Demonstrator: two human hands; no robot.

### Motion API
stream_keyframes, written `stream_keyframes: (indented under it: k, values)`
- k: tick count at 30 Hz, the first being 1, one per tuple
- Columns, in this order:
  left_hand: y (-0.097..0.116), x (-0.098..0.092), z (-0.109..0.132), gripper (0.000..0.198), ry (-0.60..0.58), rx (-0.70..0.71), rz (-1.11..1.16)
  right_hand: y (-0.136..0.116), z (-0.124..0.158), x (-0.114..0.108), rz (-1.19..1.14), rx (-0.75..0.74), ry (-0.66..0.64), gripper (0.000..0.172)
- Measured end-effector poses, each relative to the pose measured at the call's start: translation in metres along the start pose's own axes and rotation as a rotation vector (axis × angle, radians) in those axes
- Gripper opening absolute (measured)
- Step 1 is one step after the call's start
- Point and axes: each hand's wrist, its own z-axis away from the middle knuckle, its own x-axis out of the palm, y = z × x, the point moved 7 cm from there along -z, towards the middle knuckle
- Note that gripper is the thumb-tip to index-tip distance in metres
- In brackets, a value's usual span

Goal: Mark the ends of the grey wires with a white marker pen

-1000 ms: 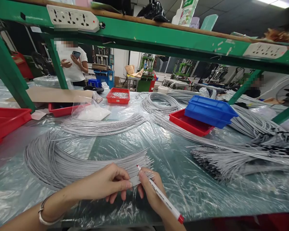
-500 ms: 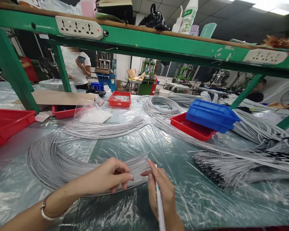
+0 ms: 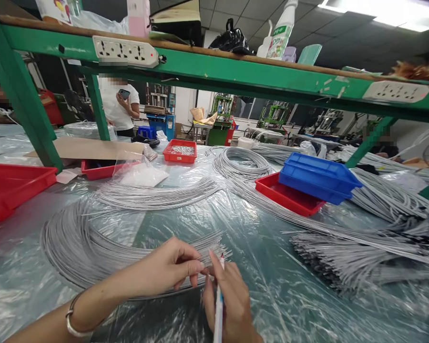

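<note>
A bundle of thin grey wires [image 3: 107, 250] lies curved on the plastic-covered table in front of me. My left hand [image 3: 177, 267] rests over its right end, thumb and fingers pinched on grey wire; exactly how many strands it grips is hidden. My right hand [image 3: 232, 295] is shut on a white marker pen [image 3: 219, 309] with a red tip pointing up and away. Its index finger reaches the wire ends, close beside my left fingertips. Beyond them is a second loose bundle of grey wires [image 3: 157, 194].
Red trays [image 3: 17, 190] stand at left, and a red tray of small metal parts [image 3: 180, 151] farther back. A blue tray [image 3: 318, 178] leans on another red tray [image 3: 288, 197]. Thick grey cables [image 3: 343, 257] lie at right. A green shelf frame [image 3: 236, 66] spans overhead; a person [image 3: 119, 105] stands behind.
My right hand has moved left with the marker, up against my left fingertips at the wire ends. My left hand has shifted slightly right. The view has tilted a little.
</note>
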Motion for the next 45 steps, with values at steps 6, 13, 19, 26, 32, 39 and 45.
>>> stream_keyframes:
  k: [6, 13, 19, 26, 32, 39, 45]
  values:
    - [0.004, 0.006, 0.003, 0.031, 0.034, -0.009, -0.149, 0.031, -0.008, -0.006, -0.243, 0.302, -0.157, 0.034]
    - [0.006, 0.023, 0.005, 0.025, -0.182, -0.034, -0.212, 0.033, 0.005, 0.004, -0.441, 0.532, -0.514, 0.041]
    - [0.0, 0.019, 0.005, 0.024, -0.105, -0.053, -0.202, 0.039, 0.001, 0.015, -0.633, 0.608, -0.497, 0.052]
    - [0.002, 0.013, 0.004, 0.034, -0.086, -0.04, -0.249, 0.045, -0.006, 0.003, -0.58, 0.583, -0.401, 0.048]
    - [0.0, -0.001, -0.002, 0.039, -0.008, -0.032, -0.162, 0.028, 0.0, -0.014, -0.236, 0.24, -0.133, 0.048]
    - [-0.001, 0.005, -0.009, 0.035, 0.03, -0.064, -0.115, 0.014, 0.019, 0.0, -0.168, 0.308, -0.056, 0.059]
    - [0.004, 0.016, -0.016, 0.037, 0.009, -0.017, -0.144, 0.022, 0.023, -0.012, -0.148, 0.354, -0.079, 0.046]
